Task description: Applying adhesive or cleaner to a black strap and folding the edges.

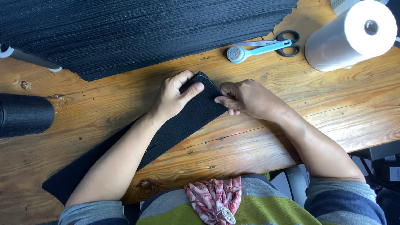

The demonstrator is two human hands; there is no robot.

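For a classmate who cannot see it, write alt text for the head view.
Two bare hands, left hand and right hand, press on a black mesh strip lying across a wooden table. Beyond lie scissors, a blue brush and a white roll.

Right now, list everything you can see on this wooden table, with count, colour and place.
Long black textured fabric strip: one, black, lying diagonally across the table centre, under both hands.
Stack of black textured sheets: one pile, black, top left.
Black roll: one, black, left edge.
Blue-handled round brush: one, light blue, upper right.
Scissors with black handles: one, silver and black, beside the brush.
Roll of clear plastic film: one, whitish, top right.
Wooden table: one, brown.
Left hand: pressing on the strip's end.
Right hand: pinching the strip's edge.
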